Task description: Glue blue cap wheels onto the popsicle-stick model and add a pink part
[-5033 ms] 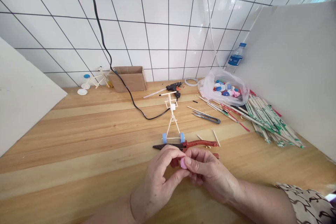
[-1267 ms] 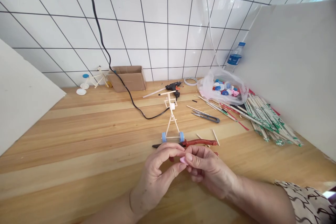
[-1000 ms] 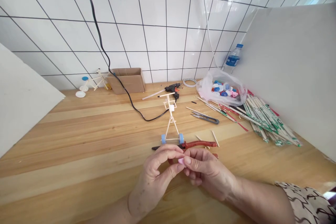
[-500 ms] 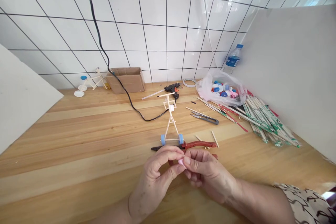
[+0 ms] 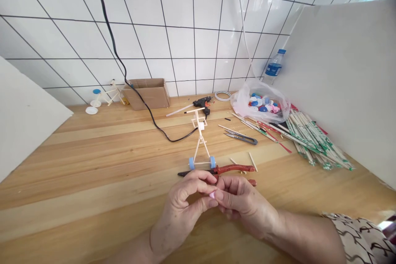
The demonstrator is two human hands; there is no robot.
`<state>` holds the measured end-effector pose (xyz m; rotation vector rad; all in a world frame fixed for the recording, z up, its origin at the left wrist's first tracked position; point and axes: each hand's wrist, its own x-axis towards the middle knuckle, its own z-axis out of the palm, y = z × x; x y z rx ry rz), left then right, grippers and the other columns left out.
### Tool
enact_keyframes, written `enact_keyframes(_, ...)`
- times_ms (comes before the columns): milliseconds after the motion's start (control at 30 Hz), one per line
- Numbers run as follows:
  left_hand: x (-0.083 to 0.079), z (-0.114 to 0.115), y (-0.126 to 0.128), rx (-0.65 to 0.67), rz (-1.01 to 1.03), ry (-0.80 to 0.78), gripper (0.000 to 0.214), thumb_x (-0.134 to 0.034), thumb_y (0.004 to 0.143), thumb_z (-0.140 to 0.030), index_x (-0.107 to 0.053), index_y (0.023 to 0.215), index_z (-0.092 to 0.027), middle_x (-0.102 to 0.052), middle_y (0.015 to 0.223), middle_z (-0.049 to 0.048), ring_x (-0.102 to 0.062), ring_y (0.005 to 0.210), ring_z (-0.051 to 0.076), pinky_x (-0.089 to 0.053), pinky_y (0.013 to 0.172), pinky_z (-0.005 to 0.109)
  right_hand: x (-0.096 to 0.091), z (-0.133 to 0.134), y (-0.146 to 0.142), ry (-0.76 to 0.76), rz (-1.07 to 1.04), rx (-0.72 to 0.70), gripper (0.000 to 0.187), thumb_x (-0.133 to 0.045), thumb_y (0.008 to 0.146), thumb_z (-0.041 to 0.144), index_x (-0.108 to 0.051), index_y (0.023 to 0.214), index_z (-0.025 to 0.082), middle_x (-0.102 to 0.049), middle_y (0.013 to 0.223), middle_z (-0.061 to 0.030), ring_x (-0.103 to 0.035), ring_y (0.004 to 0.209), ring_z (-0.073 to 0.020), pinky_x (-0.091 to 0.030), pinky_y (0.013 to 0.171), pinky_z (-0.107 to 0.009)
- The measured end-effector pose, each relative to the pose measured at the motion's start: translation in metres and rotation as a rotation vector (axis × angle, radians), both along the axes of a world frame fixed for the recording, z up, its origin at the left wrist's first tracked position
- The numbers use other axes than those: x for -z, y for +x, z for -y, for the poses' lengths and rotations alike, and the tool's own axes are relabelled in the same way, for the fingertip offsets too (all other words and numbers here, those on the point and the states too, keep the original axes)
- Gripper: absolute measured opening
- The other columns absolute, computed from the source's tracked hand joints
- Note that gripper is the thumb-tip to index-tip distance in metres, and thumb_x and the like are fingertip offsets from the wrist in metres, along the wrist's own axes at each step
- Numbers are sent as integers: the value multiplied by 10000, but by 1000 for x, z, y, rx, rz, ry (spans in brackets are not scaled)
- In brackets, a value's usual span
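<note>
A small pink round plastic cap is pinched at the fingertips, mostly hidden between my left hand and my right hand. Both hands touch it. Just beyond them lie red-handled pliers, with the handles partly behind my fingers. Farther on stands a model of wooden sticks with blue cap wheels. A black glue gun rests behind it.
On the wooden bench lie snips, loose sticks, and a bundle of wrapped chopsticks. A plastic bag of caps, a cardboard box, a finished stick model and a black cord lie farther back. White boards flank the bench.
The pink cap is more hidden by my fingertips than in the oldest frame. The whole scene has drifted slightly left and the hands stay close together.
</note>
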<state>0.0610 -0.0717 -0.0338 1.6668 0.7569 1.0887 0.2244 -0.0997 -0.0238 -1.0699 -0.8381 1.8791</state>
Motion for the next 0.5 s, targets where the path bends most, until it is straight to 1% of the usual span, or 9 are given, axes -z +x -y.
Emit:
enact_keyframes(100, -1, -1, 0, 11, 11, -64, 47, -658, 756, -162, -689, 744, -195, -622, 914, 39, -623, 847, 166, -507, 820, 311, -1, 0, 0, -27, 6, 8, 327, -733, 691, 374, -526, 645, 125, -495, 510, 41, -370, 424, -24, -210, 403, -166)
enact_keyframes(167, -1, -2, 0, 23, 32, -127, 40, -664, 751, -164, -690, 749, -194, -616, 920, 39, -624, 836, 167, -505, 816, 315, -4, -2, -1, -63, -26, 5, 334, -732, 688, 387, -528, 645, 126, -510, 529, 31, -388, 432, -29, -222, 402, -166)
enact_keyframes(300, -3, -4, 0, 92, 76, -278, 65, -635, 779, -181, -699, 786, -190, -592, 977, 53, -630, 753, 152, -524, 758, 325, -7, -4, 0, -79, -96, -6, 350, -701, 710, 425, -535, 643, 124, -532, 562, 12, -407, 448, -37, -231, 401, -170)
enact_keyframes(367, -2, -3, 0, 95, 73, -280, 65, -641, 775, -183, -703, 791, -191, -592, 976, 56, -629, 812, 173, -516, 787, 335, -7, -4, 1, -73, -90, -4, 337, -715, 702, 402, -536, 644, 122, -533, 566, 13, -410, 452, -35, -229, 404, -168)
enact_keyframes(433, -2, -3, 0, 91, 66, -248, 53, -658, 760, -182, -704, 785, -191, -599, 959, 56, -616, 890, 197, -497, 833, 345, -4, -4, 1, -58, -60, 4, 327, -731, 688, 386, -541, 651, 122, -529, 551, 21, -412, 443, -32, -227, 405, -167)
enact_keyframes(500, -1, -2, 1, 91, 64, -225, 40, -665, 752, -181, -700, 769, -187, -606, 944, 55, -614, 895, 200, -492, 841, 349, -1, -4, 0, -34, -21, 19, 330, -732, 685, 392, -544, 656, 123, -521, 523, 30, -406, 424, -29, -218, 402, -167)
